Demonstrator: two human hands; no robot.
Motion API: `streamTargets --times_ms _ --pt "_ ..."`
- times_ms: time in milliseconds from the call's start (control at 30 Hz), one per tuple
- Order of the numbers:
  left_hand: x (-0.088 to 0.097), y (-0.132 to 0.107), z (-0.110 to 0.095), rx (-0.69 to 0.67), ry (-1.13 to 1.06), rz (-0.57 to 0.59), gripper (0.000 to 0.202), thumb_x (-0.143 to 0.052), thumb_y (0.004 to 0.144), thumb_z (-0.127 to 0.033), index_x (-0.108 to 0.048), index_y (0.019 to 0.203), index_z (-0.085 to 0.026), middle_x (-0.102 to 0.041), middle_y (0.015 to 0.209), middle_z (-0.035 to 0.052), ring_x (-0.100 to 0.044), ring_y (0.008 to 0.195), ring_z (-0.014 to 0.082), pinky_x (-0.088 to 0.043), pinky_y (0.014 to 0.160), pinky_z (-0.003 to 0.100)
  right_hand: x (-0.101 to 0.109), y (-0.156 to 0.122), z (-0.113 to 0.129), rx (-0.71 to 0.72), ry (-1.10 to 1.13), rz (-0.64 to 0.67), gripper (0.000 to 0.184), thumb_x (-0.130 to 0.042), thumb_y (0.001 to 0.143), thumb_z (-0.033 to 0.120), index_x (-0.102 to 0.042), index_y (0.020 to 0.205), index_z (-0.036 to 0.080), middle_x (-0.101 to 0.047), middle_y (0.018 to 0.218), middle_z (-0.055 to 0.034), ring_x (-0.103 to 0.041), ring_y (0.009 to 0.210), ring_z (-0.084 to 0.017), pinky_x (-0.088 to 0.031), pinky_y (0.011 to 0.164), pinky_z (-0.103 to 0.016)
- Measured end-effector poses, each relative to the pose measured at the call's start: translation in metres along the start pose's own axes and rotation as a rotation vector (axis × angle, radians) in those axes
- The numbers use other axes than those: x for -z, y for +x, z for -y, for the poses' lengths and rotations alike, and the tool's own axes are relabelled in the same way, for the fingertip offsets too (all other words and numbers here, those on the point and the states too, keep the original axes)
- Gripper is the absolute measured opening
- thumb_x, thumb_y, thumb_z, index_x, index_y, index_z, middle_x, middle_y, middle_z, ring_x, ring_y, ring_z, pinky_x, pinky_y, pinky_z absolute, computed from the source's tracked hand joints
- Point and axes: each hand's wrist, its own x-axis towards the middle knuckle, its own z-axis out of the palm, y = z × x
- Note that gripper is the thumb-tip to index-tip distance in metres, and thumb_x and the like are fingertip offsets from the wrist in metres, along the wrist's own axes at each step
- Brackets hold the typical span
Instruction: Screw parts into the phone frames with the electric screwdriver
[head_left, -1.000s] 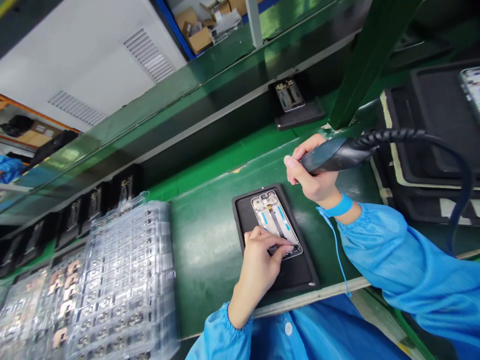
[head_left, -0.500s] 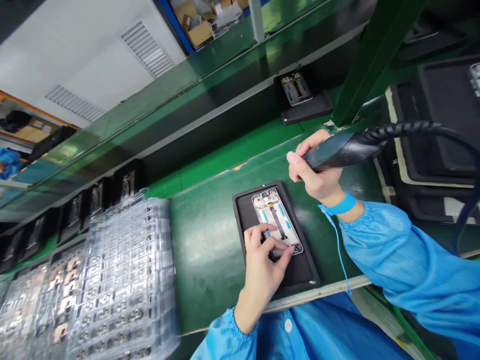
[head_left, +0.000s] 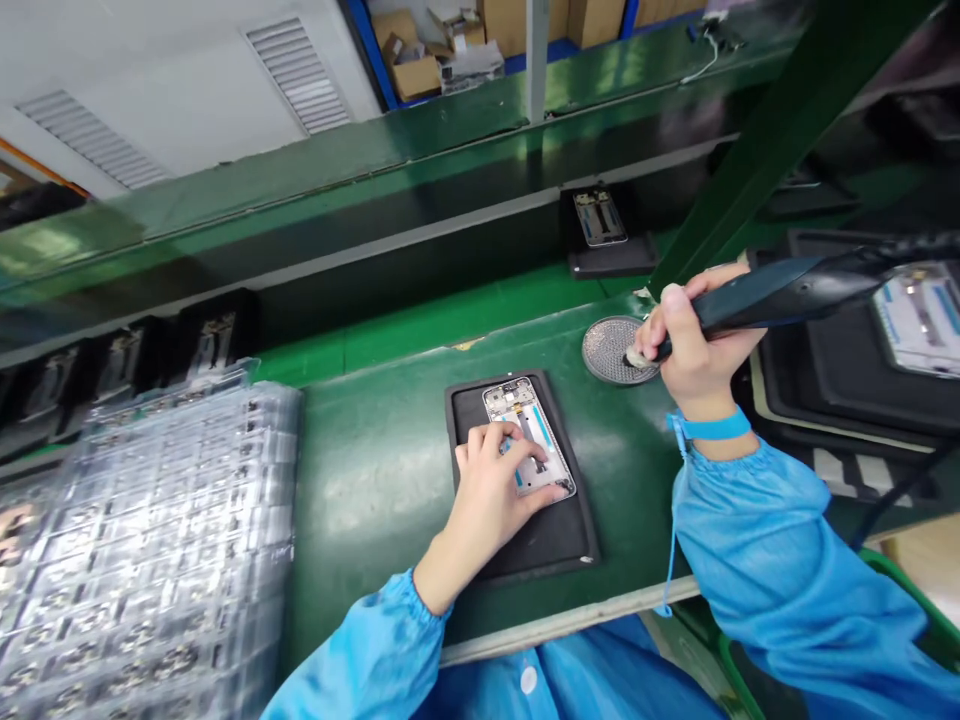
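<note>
A phone frame (head_left: 529, 432) lies in a black tray (head_left: 540, 540) on the green bench. My left hand (head_left: 491, 490) rests on the frame's lower half, fingers spread and pressing flat on it. My right hand (head_left: 694, 355) is wrapped round a dark electric screwdriver (head_left: 780, 290) with a coiled cable. The screwdriver's tip touches a round grey screw dish (head_left: 611, 348) to the right of the tray. A blue wrist strap (head_left: 709, 428) with a cord sits on my right wrist.
Stacked clear plastic trays of small parts (head_left: 142, 540) fill the left. Another phone frame on a black tray (head_left: 604, 225) lies on the belt behind. Black trays (head_left: 847, 380) with a phone frame (head_left: 919, 310) stand at the right. A green post (head_left: 757, 150) rises beside my right hand.
My right hand has lowered the screwdriver tip to the round dish, which has come into view. My left hand went from pinching at the frame's lower end to lying flat on it.
</note>
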Motion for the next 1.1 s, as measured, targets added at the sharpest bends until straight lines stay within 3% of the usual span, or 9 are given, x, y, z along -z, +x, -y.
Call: streamTargets --times_ms 233,533,767,1100 --pt "0.004 0.024 0.006 -0.03 -0.055 0.058 0.046 -0.121 0.085 -0.045 -0.092 0.118 -0.031 -0.075 0.136 0.0092 -0.062 0.134 0.0385 -0.055 0.116 0.055 0.01 0.0 -0.005 -0.097 -0.038 0.029 0.059 -0.11 0.094 0.064 -0.061 0.102 0.032 -0.058 0.058 0.0133 -0.051 0.041 -0.013 -0.051 0.045 -0.029" --pt "0.017 0.029 0.016 -0.121 -0.164 0.098 0.042 -0.11 0.093 -0.024 -0.089 0.128 -0.031 -0.073 0.153 0.0092 -0.064 0.143 0.0388 -0.055 0.126 0.059 0.015 -0.004 -0.005 -0.144 -0.066 0.05 0.06 -0.109 0.094 0.063 -0.059 0.102 0.031 -0.06 0.059 0.0133 -0.052 0.043 -0.012 -0.052 0.046 -0.026" --pt "0.013 0.028 0.019 -0.127 -0.17 0.093 0.039 -0.107 0.093 -0.024 -0.09 0.127 -0.032 -0.073 0.153 0.0092 -0.063 0.143 0.0394 -0.055 0.125 0.059 0.016 -0.003 -0.007 -0.157 -0.076 0.058 0.062 -0.108 0.094 0.065 -0.057 0.103 0.032 -0.058 0.059 0.0139 -0.052 0.042 -0.012 -0.053 0.045 -0.027" --pt "0.019 0.047 0.019 -0.161 -0.178 0.028 0.043 -0.111 0.089 -0.027 -0.091 0.126 -0.031 -0.074 0.153 0.0099 -0.065 0.145 0.0393 -0.055 0.133 0.063 0.02 -0.009 -0.004 -0.167 -0.113 0.173 0.06 -0.106 0.097 0.061 -0.055 0.103 0.031 -0.059 0.061 0.0136 -0.056 0.042 -0.013 -0.052 0.045 -0.028"
